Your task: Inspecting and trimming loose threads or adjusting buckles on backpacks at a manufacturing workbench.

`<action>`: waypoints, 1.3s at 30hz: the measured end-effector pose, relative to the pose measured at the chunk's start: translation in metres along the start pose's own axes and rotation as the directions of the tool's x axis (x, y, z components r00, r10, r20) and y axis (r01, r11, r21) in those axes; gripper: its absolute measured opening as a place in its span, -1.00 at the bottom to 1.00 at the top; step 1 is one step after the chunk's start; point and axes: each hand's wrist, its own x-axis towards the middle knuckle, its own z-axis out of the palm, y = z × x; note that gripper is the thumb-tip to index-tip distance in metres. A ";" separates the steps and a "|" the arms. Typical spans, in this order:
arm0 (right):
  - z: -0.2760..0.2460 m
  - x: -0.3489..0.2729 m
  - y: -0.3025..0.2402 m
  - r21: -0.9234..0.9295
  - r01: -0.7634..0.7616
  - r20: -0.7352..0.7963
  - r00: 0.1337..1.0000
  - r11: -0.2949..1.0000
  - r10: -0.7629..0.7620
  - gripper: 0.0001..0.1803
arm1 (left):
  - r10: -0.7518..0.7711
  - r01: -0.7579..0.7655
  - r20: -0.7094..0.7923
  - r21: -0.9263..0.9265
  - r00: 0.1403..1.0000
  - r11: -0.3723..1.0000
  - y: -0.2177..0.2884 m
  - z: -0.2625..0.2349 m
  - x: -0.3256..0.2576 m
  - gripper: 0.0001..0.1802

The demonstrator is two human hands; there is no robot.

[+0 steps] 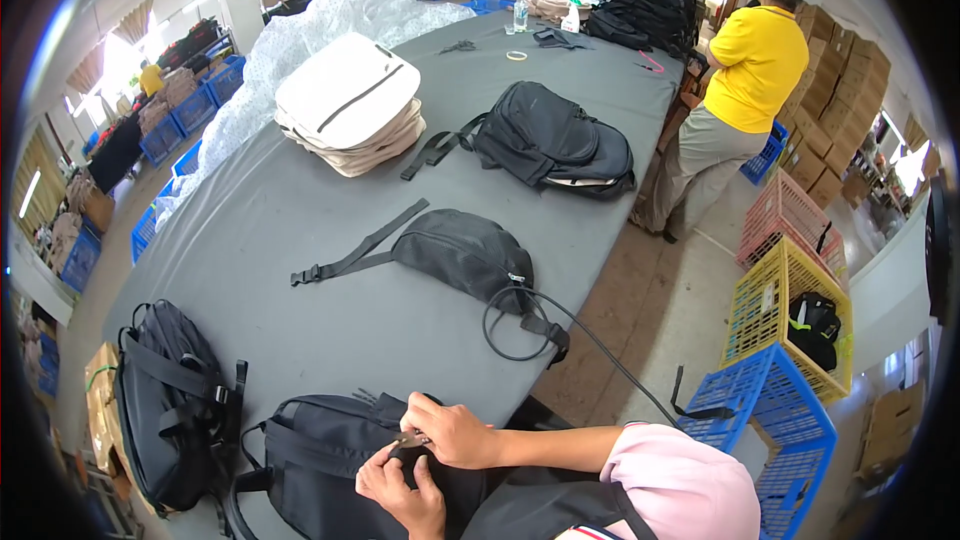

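A black backpack lies on the table edge right in front of me, under both hands. My right hand is closed around a small metal tool, seemingly thread snips, with its tip against a bit of black material. Just below, my left hand pinches that black piece, which looks like a strap or fabric edge; its exact part is too small to tell. The fingers of the two hands nearly meet at the tool. Farther up the table is a black waist bag with its buckled strap stretched leftward.
A black cable loops over the waist bag and hangs off the right edge. Another black backpack stands at left; a cream stack of bags and a dark backpack lie farther back. Crates line the right; a person in yellow stands there.
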 end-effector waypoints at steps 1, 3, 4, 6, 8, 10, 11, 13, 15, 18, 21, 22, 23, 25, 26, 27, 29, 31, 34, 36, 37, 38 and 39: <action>0.000 -0.001 0.002 -0.003 -0.005 0.001 1.000 1.000 0.005 -0.80 | 0.052 -0.052 0.002 0.063 0.999 0.997 0.001 0.001 0.001 -0.75; -0.001 -0.002 0.003 0.136 -0.107 0.038 0.994 0.985 0.102 -0.84 | 0.074 -0.074 0.010 0.088 0.997 0.993 -0.006 0.005 0.000 -0.77; -0.001 -0.003 0.004 0.135 -0.110 0.042 0.994 0.985 0.105 -0.84 | 0.094 -0.095 0.014 0.119 0.995 0.988 -0.008 0.006 -0.001 -0.78; -0.002 -0.003 0.005 0.156 -0.164 0.117 0.982 0.974 0.146 -0.84 | 0.098 -0.099 0.009 0.123 0.995 0.987 -0.010 0.008 -0.002 -0.78; -0.001 -0.002 0.006 0.192 -0.202 0.141 0.974 0.960 0.176 -0.84 | 0.101 -0.101 0.002 0.132 0.995 0.986 -0.010 0.008 -0.002 -0.79; -0.002 -0.002 0.007 0.225 -0.240 0.165 0.964 0.944 0.206 -0.82 | 0.104 -0.105 0.015 0.133 0.994 0.986 -0.010 0.008 -0.002 -0.79; -0.003 -0.002 0.007 0.241 -0.255 0.182 0.960 0.936 0.214 -0.79 | 0.100 -0.101 0.014 0.132 0.995 0.986 -0.009 0.009 -0.001 -0.79; -0.004 -0.002 0.008 0.256 -0.272 0.201 0.954 0.927 0.225 -0.75 | 0.114 -0.114 0.007 0.138 0.993 0.984 -0.009 0.009 0.000 -0.79; -0.004 -0.002 0.009 0.357 -0.306 0.234 0.944 0.883 0.232 -0.68 | 0.120 -0.118 -0.011 0.139 0.993 0.983 -0.012 0.011 -0.001 -0.79; -0.007 -0.001 0.008 0.399 -0.342 0.286 0.928 0.851 0.239 -0.69 | 0.125 -0.121 -0.024 0.129 0.992 0.984 -0.015 0.012 -0.002 -0.78; -0.008 0.000 0.006 0.388 -0.387 0.296 0.912 0.837 0.284 -0.63 | 0.125 -0.121 -0.023 0.113 0.992 0.986 -0.016 0.014 -0.002 -0.78; -0.006 -0.001 0.006 0.384 -0.386 0.297 0.912 0.839 0.284 -0.63 | 0.128 -0.124 -0.023 0.111 0.992 0.986 -0.017 0.013 -0.002 -0.78; -0.005 -0.002 0.008 0.397 -0.380 0.282 0.917 0.836 0.283 -0.63 | 0.127 -0.124 -0.026 0.109 0.992 0.986 -0.018 0.014 -0.002 -0.78; -0.004 -0.002 0.010 0.409 -0.371 0.268 0.922 0.834 0.279 -0.63 | 0.119 -0.117 -0.023 0.094 0.993 0.989 -0.018 0.015 -0.002 -0.78; -0.004 -0.002 0.010 0.404 -0.377 0.285 0.918 0.834 0.278 -0.64 | 0.118 -0.115 -0.025 0.095 0.993 0.989 -0.019 0.015 -0.003 -0.78; -0.004 -0.002 0.011 0.399 -0.383 0.301 0.913 0.833 0.276 -0.66 | 0.119 -0.116 -0.029 0.093 0.992 0.989 -0.020 0.015 -0.003 -0.78; -0.003 -0.003 0.011 0.468 -0.406 0.309 0.907 0.785 0.285 -0.68 | 0.122 -0.119 -0.033 0.090 0.992 0.989 -0.020 0.015 -0.004 -0.78; -0.005 -0.003 0.008 0.534 -0.426 0.320 0.901 0.730 0.292 -0.70 | 0.106 -0.103 -0.034 0.080 0.994 0.991 -0.020 0.014 -0.004 -0.78; -0.010 0.000 0.001 0.572 -0.626 0.479 0.780 0.530 0.403 -0.75 | 0.091 -0.089 -0.026 0.075 0.996 0.993 -0.020 0.013 -0.005 -0.77; -0.007 -0.003 0.002 0.658 -0.594 0.410 0.798 0.463 0.442 -0.80 | 0.066 -0.064 -0.039 0.062 0.997 0.996 -0.015 0.011 -0.004 -0.76; -0.008 -0.002 0.001 0.658 -0.592 0.408 0.800 0.465 0.441 -0.80 | 0.041 -0.038 -0.051 0.050 0.998 0.998 -0.013 0.010 -0.003 -0.75; -0.011 -0.002 -0.001 0.607 -0.551 0.355 0.833 0.572 0.425 -0.81 | 0.044 -0.042 -0.052 0.049 0.998 0.998 -0.014 0.010 -0.003 -0.75; -0.013 -0.001 -0.002 0.544 -0.504 0.305 0.864 0.671 0.402 -0.82 | 0.037 -0.035 -0.050 0.040 0.998 0.999 -0.015 0.009 -0.004 -0.74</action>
